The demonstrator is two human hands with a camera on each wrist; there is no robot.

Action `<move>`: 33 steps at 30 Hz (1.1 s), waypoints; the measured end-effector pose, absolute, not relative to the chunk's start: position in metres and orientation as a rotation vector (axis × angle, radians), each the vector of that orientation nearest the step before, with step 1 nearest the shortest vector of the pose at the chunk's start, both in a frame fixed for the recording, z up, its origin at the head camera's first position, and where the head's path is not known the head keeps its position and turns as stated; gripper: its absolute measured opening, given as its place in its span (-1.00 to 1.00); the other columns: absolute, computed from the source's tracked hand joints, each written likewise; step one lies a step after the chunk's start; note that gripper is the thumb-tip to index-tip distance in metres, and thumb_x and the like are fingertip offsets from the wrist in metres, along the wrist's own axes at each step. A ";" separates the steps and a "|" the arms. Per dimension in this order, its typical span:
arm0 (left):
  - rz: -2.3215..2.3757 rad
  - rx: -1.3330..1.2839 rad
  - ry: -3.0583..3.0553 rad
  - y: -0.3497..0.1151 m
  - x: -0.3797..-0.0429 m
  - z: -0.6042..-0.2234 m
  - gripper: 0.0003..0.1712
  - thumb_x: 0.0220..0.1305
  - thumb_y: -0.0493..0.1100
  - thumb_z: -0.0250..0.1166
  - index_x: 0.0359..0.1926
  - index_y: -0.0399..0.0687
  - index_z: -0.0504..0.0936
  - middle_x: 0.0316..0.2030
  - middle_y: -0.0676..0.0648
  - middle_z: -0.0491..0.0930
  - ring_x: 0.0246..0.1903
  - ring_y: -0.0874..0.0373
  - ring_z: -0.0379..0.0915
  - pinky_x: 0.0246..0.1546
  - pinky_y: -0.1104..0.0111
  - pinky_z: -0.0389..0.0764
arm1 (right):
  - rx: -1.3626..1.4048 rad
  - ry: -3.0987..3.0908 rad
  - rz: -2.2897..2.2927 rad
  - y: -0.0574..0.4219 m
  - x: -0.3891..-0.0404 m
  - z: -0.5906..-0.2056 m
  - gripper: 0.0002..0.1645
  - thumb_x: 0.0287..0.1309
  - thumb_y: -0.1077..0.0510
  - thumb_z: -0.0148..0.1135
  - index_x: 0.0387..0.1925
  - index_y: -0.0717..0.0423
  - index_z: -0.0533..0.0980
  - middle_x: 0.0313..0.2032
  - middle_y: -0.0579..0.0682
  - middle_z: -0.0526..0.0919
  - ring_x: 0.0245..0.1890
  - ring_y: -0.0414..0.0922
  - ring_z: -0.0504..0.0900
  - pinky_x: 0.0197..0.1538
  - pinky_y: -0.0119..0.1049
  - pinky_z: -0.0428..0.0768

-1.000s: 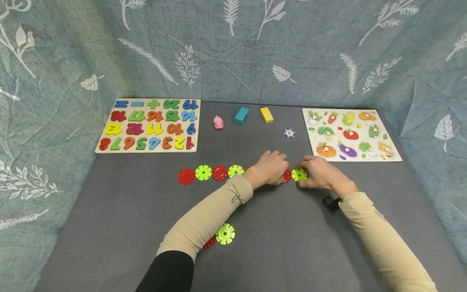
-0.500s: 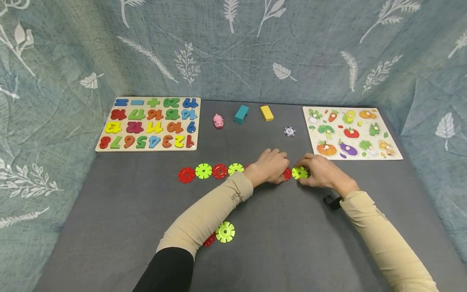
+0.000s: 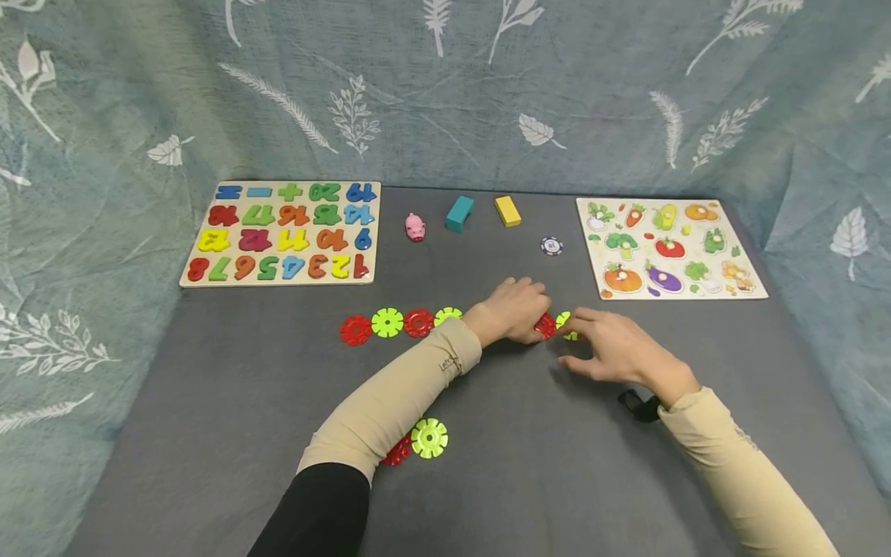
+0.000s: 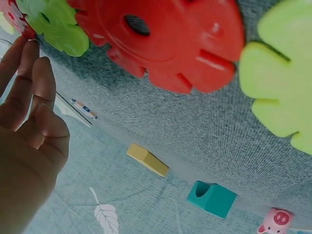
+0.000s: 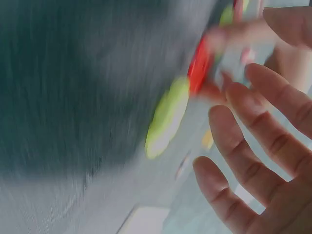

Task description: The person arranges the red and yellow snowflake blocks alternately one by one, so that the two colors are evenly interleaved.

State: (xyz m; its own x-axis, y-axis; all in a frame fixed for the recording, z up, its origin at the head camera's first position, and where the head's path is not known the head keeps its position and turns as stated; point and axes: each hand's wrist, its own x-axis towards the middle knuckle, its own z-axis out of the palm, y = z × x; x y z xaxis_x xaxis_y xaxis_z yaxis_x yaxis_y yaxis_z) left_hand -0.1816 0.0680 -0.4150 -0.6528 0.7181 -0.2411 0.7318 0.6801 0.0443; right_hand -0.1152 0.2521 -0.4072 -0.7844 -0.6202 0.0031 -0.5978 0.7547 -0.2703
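Note:
In the head view, red and lime-green slotted plastic discs lie in a row on the grey table. My left hand (image 3: 511,311) reaches over the row and pinches the red slotted disc (image 3: 545,326) near its right end, hiding part of the row. At that end lies a lime-green slotted disc (image 5: 167,119), beside the red one. My right hand (image 3: 616,346) hovers just right of it, partly covering it in the head view, fingers apart and holding nothing. Nearer the front, a red disc (image 3: 397,452) and a lime-green disc (image 3: 429,439) lie beside my left sleeve.
At the back left is a number puzzle board (image 3: 278,283); a vegetable puzzle board (image 3: 592,232) lies at the right. Between them stand a pink pig (image 3: 414,227), a teal block (image 3: 459,213), a yellow block (image 3: 508,211) and a poker chip (image 3: 552,246). A patterned cloth hangs behind.
My right hand has let go of the end lime-green disc and drawn back slightly toward the front right, its fingers spreading. My left hand has stayed at the red disc.

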 end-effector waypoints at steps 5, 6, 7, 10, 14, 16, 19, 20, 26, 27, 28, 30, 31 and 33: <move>-0.073 1.172 2.650 0.067 -0.182 -0.416 -0.55 0.21 0.21 0.26 -0.02 0.07 0.61 -0.05 0.02 0.55 -0.07 0.08 0.46 -0.02 0.19 0.48 | -1.216 2.809 -0.339 0.233 -0.094 -0.409 -0.64 -0.02 -0.09 0.41 -0.20 -0.03 0.64 -0.22 -0.16 0.63 -0.32 -0.24 0.60 -0.20 -0.22 0.60; -0.073 1.172 2.647 0.067 -0.182 -0.417 -0.55 0.21 0.21 0.26 -0.02 0.07 0.61 -0.04 0.02 0.54 -0.06 0.08 0.46 -0.01 0.19 0.48 | -1.263 2.799 -0.333 0.229 -0.091 -0.409 -0.65 -0.03 -0.09 0.41 -0.21 -0.03 0.64 -0.23 -0.16 0.63 -0.31 -0.24 0.60 -0.20 -0.22 0.60; -0.073 1.171 2.647 0.067 -0.182 -0.417 -0.55 0.21 0.22 0.26 -0.01 0.07 0.61 -0.04 0.02 0.54 -0.06 0.08 0.45 0.00 0.18 0.48 | -1.307 2.790 -0.328 0.226 -0.089 -0.410 -0.65 -0.03 -0.09 0.41 -0.21 -0.04 0.63 -0.24 -0.17 0.62 -0.30 -0.23 0.60 -0.20 -0.22 0.60; -0.067 1.163 2.643 0.068 -0.181 -0.418 -0.54 0.20 0.22 0.27 -0.01 0.08 0.61 -0.04 0.02 0.53 -0.05 0.08 0.45 0.01 0.18 0.47 | -1.440 2.746 -0.332 0.215 -0.081 -0.414 -0.65 -0.04 -0.08 0.41 -0.20 -0.04 0.63 -0.25 -0.15 0.60 -0.27 -0.21 0.59 -0.16 -0.23 0.58; -0.067 1.172 2.642 0.067 -0.181 -0.418 -0.54 0.20 0.22 0.26 0.00 0.08 0.60 -0.04 0.02 0.53 -0.05 0.08 0.44 0.00 0.19 0.47 | -1.598 2.674 -0.340 0.197 -0.070 -0.422 -0.62 -0.02 -0.11 0.38 -0.14 -0.07 0.61 -0.14 -0.13 0.60 -0.13 -0.16 0.55 -0.01 -0.19 0.53; -0.082 1.182 2.639 0.066 -0.181 -0.417 -0.52 0.20 0.23 0.26 0.02 0.08 0.59 -0.03 0.02 0.52 -0.04 0.08 0.44 0.01 0.19 0.47 | -1.681 2.618 -0.360 0.185 -0.064 -0.426 -0.62 0.02 -0.12 0.35 -0.11 -0.11 0.61 -0.07 -0.14 0.59 -0.07 -0.15 0.52 0.03 -0.19 0.51; -0.117 1.193 2.632 0.065 -0.182 -0.416 -0.47 0.21 0.26 0.24 0.06 0.08 0.57 0.00 0.01 0.51 -0.02 0.08 0.43 0.03 0.19 0.45 | -1.822 2.524 -0.370 0.164 -0.056 -0.430 -0.63 0.10 -0.11 0.30 -0.05 -0.14 0.59 0.02 -0.14 0.56 -0.01 -0.16 0.49 0.03 -0.21 0.48; -0.125 1.196 2.629 0.065 -0.182 -0.415 -0.46 0.21 0.27 0.23 0.07 0.08 0.57 0.01 0.01 0.51 -0.01 0.08 0.43 0.03 0.20 0.45 | -1.862 2.498 -0.363 0.156 -0.054 -0.430 -0.63 0.12 -0.11 0.29 -0.03 -0.15 0.59 0.04 -0.15 0.55 0.00 -0.17 0.48 0.04 -0.22 0.48; -0.129 1.205 2.606 0.065 -0.183 -0.412 -0.41 0.23 0.29 0.19 0.13 0.07 0.54 0.02 0.00 0.49 -0.03 0.10 0.41 0.04 0.22 0.44 | -2.037 2.399 -0.202 0.108 -0.043 -0.432 -0.59 0.25 -0.10 0.17 0.12 -0.16 0.52 0.16 -0.13 0.51 0.13 -0.17 0.46 0.14 -0.29 0.45; -0.129 1.204 2.602 0.065 -0.182 -0.412 -0.41 0.23 0.29 0.19 0.14 0.07 0.53 0.02 0.00 0.49 -0.03 0.11 0.40 0.04 0.22 0.44 | -2.049 2.389 -0.166 0.101 -0.042 -0.432 -0.58 0.28 -0.10 0.14 0.14 -0.16 0.50 0.17 -0.13 0.51 0.15 -0.17 0.45 0.17 -0.30 0.43; -0.129 1.202 2.597 0.065 -0.182 -0.412 -0.40 0.24 0.29 0.18 0.16 0.07 0.52 0.02 0.01 0.49 -0.04 0.11 0.40 0.04 0.22 0.44 | -2.059 2.385 -0.124 0.094 -0.040 -0.433 -0.57 0.30 -0.11 0.12 0.16 -0.17 0.49 0.17 -0.13 0.50 0.16 -0.17 0.45 0.19 -0.30 0.41; -0.128 1.198 2.590 0.065 -0.182 -0.412 -0.39 0.24 0.29 0.18 0.17 0.06 0.51 0.03 0.01 0.48 -0.04 0.12 0.40 0.04 0.23 0.45 | -2.069 2.391 -0.028 0.081 -0.038 -0.432 -0.53 0.31 -0.13 0.10 0.21 -0.17 0.45 0.17 -0.14 0.51 0.16 -0.18 0.45 0.23 -0.31 0.38; -0.127 1.196 2.588 0.065 -0.181 -0.412 -0.38 0.24 0.29 0.18 0.18 0.05 0.51 0.03 0.01 0.48 -0.03 0.12 0.40 0.05 0.23 0.45 | -2.068 2.398 0.017 0.076 -0.037 -0.433 -0.51 0.31 -0.14 0.10 0.23 -0.16 0.44 0.16 -0.15 0.52 0.15 -0.18 0.46 0.23 -0.31 0.38; -0.127 1.196 2.588 0.064 -0.180 -0.412 -0.38 0.25 0.29 0.18 0.18 0.05 0.51 0.03 0.00 0.48 -0.03 0.12 0.40 0.05 0.22 0.45 | -2.069 2.415 0.090 0.067 -0.036 -0.433 -0.46 0.29 -0.16 0.12 0.25 -0.15 0.42 0.10 -0.16 0.56 0.10 -0.20 0.49 0.21 -0.31 0.39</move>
